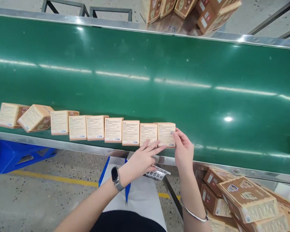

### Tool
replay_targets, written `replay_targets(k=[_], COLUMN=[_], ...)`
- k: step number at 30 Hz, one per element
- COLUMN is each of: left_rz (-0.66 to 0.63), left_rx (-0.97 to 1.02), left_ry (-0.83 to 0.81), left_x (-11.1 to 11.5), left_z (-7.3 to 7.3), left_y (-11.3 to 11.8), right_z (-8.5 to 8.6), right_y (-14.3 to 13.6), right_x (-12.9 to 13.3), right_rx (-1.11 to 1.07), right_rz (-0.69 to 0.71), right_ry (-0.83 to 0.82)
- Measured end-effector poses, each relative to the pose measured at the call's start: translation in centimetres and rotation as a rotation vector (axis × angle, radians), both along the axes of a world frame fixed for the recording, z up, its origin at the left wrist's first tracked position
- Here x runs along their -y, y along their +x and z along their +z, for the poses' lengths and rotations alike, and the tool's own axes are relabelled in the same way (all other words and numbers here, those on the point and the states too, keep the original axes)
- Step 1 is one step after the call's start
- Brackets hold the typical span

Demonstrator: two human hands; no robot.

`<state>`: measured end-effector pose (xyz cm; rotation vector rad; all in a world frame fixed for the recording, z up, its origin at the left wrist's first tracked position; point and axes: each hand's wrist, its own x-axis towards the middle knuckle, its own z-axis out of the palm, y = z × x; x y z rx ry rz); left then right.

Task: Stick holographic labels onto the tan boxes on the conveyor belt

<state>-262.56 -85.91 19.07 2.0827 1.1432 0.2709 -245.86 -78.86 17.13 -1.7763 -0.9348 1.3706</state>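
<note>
1. Nine small cream-and-brown boxes (95, 128) in a row along the near edge of the green belt (135, 54), from its left end to past the middle; printed cream faces up
2. Row slants slightly: right end sits nearer the metal rail (70, 146); second box from left (35, 116) is turned askew against its neighbour, most others stand squared up
3. Left hand (141, 159): reaches over the near rail, back up, fingers spread, fingertips on the lower part of the two rightmost boxes; smartwatch (116, 178) on wrist
4. Printed sheet (158, 174) shows beside the left thumb, on the near side of the rail; cannot tell whether this hand grips it
5. Right hand (185, 148): thumb and index finger close together, touching the right edge of the end box (166, 132); cannot tell if they pinch anything; bangle (195, 216) on forearm
6. Larger brown boxes (250, 198) piled beside the belt's near right corner; more brown boxes (215, 16) beyond its far edge
</note>
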Motion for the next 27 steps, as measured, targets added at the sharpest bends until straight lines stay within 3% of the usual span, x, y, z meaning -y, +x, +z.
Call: replay_targets(k=[11,17,20,22,27], left_rz=[0.017,0.008,0.076,0.140,0.251], left_rx=[0.051,0.098,0.224,0.322,0.384], left_ry=[-0.033,-0.059,-0.126,-0.211,-0.298], left_x=[0.4,0.1,-0.2,-0.5,-1.6], left_z=[0.2,0.4,1.0,1.8,4.1], left_y=[0.0,-0.3,-0.9,-1.6,-3.9], right_z=[1.4,1.3,2.8,4.8,10.0], right_y=[-0.8,-1.7,-0.9,-0.2,1.0], right_x=[0.5,0.3,-0.4,-0.5,1.0], right_rx=[0.275,0.541,0.671,0.739,0.561], right_rz=[0.105,0.043,0.078,0.221,0.943], right_ry=[0.130,0.250,0.278,0.345,0.471])
